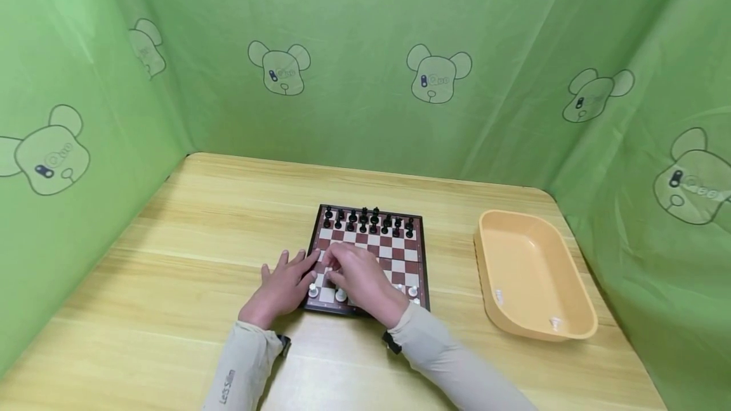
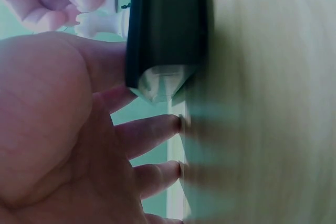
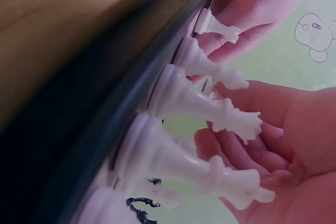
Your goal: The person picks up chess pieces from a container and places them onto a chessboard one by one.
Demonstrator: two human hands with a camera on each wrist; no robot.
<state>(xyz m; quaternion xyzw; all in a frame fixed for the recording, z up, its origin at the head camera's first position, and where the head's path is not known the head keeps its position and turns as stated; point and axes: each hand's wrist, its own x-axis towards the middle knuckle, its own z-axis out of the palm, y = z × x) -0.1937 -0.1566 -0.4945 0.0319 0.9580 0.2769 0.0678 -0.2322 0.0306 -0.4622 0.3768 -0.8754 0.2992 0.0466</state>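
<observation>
A chessboard [image 1: 411, 254] lies on the table, black pieces [image 1: 363, 219] lined up along its far side. My left hand [image 1: 282, 287] rests at the board's left edge with fingers spread; in the left wrist view its fingertips touch the tabletop. My right hand [image 1: 362, 278] reaches over the board's near left part, thumb and fingertips pinching a small white chess piece [image 3: 209, 88], mostly hidden by the fingers. A white rook [image 1: 313, 290] and white bishop [image 1: 341, 295] stand on the near row. A white queen [image 3: 207, 106] and king [image 3: 184, 158] show in the right wrist view.
To the right of the board stands an orange plastic tray [image 1: 528, 271] with a couple of small white pieces [image 1: 555, 323] inside. More white pieces [image 1: 414, 291] are at the board's near right corner. Green fabric [image 1: 365, 113] with bear prints surrounds the wooden table [image 1: 171, 252].
</observation>
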